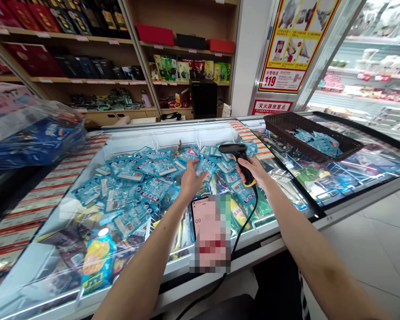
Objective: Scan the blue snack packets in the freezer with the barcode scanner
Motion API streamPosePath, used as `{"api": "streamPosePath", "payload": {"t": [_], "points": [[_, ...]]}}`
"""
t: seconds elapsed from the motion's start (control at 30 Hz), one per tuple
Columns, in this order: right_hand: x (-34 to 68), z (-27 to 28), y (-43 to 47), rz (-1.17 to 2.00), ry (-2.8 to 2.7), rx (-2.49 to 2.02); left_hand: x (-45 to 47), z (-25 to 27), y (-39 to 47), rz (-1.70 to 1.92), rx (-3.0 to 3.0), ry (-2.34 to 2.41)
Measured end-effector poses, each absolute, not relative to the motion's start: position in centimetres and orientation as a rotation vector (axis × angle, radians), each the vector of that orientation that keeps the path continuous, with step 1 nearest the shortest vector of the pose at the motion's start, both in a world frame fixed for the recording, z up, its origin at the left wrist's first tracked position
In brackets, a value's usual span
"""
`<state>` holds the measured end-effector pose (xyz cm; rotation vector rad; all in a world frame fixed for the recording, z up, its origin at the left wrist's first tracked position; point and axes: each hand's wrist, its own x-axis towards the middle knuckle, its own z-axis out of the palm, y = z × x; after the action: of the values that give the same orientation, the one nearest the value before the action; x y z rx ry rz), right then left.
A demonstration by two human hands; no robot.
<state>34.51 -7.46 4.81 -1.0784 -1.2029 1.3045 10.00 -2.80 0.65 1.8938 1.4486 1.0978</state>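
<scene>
My right hand (251, 171) is wrapped round the handle of a black and yellow barcode scanner (232, 148), its head facing left. A cord runs down from the handle toward me. My left hand (194, 178) reaches over the pile with fingers and thumb apart, touching or just above a small blue packet (206, 167). Many similar blue packets (125, 200) lie loosely heaped on the glass top of a chest freezer (120, 138), several showing barcodes. Below my left hand lies a phone (203, 222) with a pink screen, partly blurred out.
A dark brown basket (348, 143) with more blue packets stands on the freezer at the right. A plastic-wrapped bundle (36, 129) sits at the left. Behind are stocked shelves (120, 82) and a black box-shaped object (204, 98). A lit display fridge (380, 75) stands at the far right.
</scene>
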Motion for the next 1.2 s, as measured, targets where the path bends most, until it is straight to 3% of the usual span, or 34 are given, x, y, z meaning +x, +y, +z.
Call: {"api": "streamPosePath", "payload": {"t": [0.23,1.2], "points": [[35.0,4.5,-8.0,1.399,-1.189,-1.026,9.5,0.0,-2.5,1.395,1.68,1.297],[33.8,4.3,-7.5,1.437,-1.373,-0.932,9.2,-0.9,-1.3,1.54,1.385,1.267]]}}
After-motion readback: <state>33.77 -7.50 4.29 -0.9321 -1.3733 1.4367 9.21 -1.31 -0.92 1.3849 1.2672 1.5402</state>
